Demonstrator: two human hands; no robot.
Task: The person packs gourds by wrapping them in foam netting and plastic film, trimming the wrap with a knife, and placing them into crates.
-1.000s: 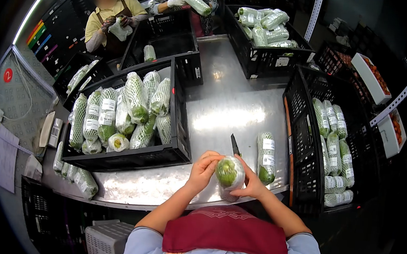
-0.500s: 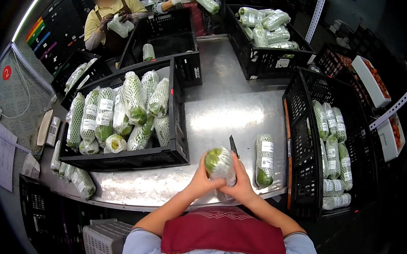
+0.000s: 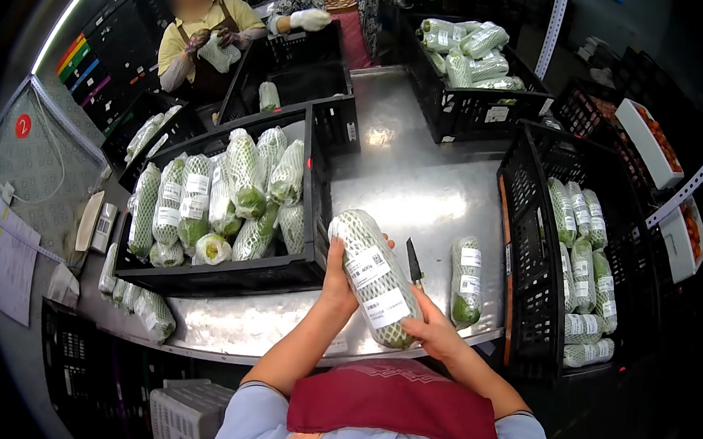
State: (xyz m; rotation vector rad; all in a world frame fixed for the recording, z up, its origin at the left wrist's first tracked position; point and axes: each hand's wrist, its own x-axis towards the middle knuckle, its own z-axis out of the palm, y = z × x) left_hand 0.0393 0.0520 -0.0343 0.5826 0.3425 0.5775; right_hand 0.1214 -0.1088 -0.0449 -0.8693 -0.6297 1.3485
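Observation:
Between my two hands is a long green gourd in white foam netting, the netted gourd, with two white labels facing up. My left hand is wrapped round its upper left side, and its fingertips show beyond the far edge. The lower right end is gripped by my right hand, thumb on top. A knife with a dark blade lies on the metal table just past my right hand. Further right, a second netted gourd lies with its labels up.
Netted gourds fill a black crate on the left and a far crate. Another black crate with several gourds stands at right. Across the table, one person handles a netted item; another person has a white-gloved hand out.
The gourd in my hands has tipped from end-up to lengthwise, its labels now showing, and my hands have spread towards its two ends. The far person's gloved hand has parted from a netted gourd.

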